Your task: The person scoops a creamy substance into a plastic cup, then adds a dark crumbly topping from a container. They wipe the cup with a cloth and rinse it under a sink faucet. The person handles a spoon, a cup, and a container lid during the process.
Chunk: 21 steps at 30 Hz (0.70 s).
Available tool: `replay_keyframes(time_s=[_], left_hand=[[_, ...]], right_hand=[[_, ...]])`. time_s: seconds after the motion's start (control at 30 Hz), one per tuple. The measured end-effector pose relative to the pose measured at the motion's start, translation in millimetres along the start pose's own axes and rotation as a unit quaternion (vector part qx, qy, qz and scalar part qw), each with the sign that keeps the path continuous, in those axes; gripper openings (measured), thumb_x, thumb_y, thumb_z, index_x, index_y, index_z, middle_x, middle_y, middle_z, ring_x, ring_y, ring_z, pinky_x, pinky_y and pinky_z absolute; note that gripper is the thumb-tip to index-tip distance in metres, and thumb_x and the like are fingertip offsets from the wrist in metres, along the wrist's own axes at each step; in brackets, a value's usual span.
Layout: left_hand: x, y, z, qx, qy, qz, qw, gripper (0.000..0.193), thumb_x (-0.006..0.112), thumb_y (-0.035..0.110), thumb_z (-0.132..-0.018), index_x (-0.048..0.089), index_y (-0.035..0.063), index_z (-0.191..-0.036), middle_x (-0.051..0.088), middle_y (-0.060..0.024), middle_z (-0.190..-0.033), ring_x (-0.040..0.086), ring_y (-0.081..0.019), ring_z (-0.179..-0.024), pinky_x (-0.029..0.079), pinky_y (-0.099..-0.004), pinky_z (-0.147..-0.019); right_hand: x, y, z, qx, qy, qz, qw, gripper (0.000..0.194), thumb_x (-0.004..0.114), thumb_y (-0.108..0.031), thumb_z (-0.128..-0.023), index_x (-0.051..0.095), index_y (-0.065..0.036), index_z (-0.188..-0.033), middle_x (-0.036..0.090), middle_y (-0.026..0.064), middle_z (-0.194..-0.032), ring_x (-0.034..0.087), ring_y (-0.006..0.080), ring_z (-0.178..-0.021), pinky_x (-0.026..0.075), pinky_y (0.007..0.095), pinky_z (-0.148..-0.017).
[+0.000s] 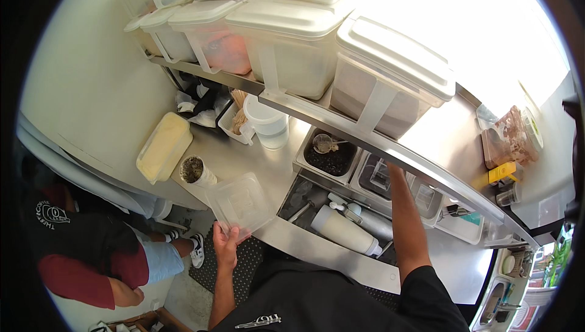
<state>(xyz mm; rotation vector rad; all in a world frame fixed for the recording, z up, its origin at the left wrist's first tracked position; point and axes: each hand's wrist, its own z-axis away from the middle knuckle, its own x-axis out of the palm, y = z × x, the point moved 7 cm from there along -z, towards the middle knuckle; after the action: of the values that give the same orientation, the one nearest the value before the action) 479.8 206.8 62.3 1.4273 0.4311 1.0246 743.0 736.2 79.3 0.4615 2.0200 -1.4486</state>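
A translucent square plastic lid is in my left hand, gripped at its near edge over the counter's front. Just beyond the lid stands a cup with dark speckled contents. My right forearm reaches forward under the overhead shelf, whose edge hides that hand. Left of the forearm, an uncovered steel pan holds dark, glossy pieces and a strainer ladle. A neighbouring pan has a clear lid beside my right wrist. Below the pans, a recessed well contains a squeeze bottle with pale contents and a metal canister.
Large lidded bins line the steel shelf above the counter. A pale yellow-filled tub, a white-lidded bucket and a basket of wooden sticks stand at the back left. Another person is at the left.
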Motion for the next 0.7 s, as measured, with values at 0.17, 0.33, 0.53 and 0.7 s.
replay_keyframes(time_s=[0.17,0.33,0.53,0.7], left_hand=[[128,56,-17,0.284,-0.128,-0.417,0.854,0.017,0.059,0.0,-0.089,0.05,-0.0002,-0.104,0.059,-0.0129,-0.095,0.061,-0.0292,-0.075,0.051,-0.0427,-0.071],[261,39,-17,0.511,-0.164,-0.528,0.658,0.025,0.06,-0.001,-0.084,0.051,0.0025,-0.108,0.055,-0.014,-0.094,0.056,-0.035,-0.093,0.045,-0.0455,-0.083],[311,-52,-67,0.487,-0.175,-0.664,0.539,0.03,0.053,0.022,-0.095,0.05,0.0052,-0.119,0.054,-0.01,-0.104,0.054,-0.0311,-0.103,0.038,-0.0507,-0.094],[334,-85,-75,0.358,-0.257,-0.668,0.6,0.063,0.055,0.046,-0.097,0.042,0.0024,-0.141,0.044,-0.0136,-0.126,0.042,-0.0324,-0.122,0.029,-0.0548,-0.101]], right_hand=[[-6,-2,-1,-0.114,0.04,0.02,0.992,0.014,0.067,-0.013,-0.087,0.066,0.0,-0.086,0.062,0.0106,-0.071,0.057,0.0196,-0.059,0.044,0.0369,-0.054],[-43,-24,47,-0.29,0.136,0.028,0.947,0.016,0.068,-0.014,-0.086,0.066,0.002,-0.086,0.063,0.0127,-0.071,0.058,0.0239,-0.061,0.046,0.0415,-0.057],[-113,11,132,-0.027,0.018,0.098,0.995,0.021,0.07,-0.012,-0.081,0.068,0.0,-0.098,0.067,0.0182,-0.089,0.062,0.0377,-0.088,0.048,0.0469,-0.083],[-183,70,173,-0.059,0.073,0.201,0.975,0.028,0.069,-0.005,-0.079,0.069,-0.003,-0.106,0.065,0.0141,-0.11,0.058,0.0348,-0.104,0.046,0.0447,-0.092]])
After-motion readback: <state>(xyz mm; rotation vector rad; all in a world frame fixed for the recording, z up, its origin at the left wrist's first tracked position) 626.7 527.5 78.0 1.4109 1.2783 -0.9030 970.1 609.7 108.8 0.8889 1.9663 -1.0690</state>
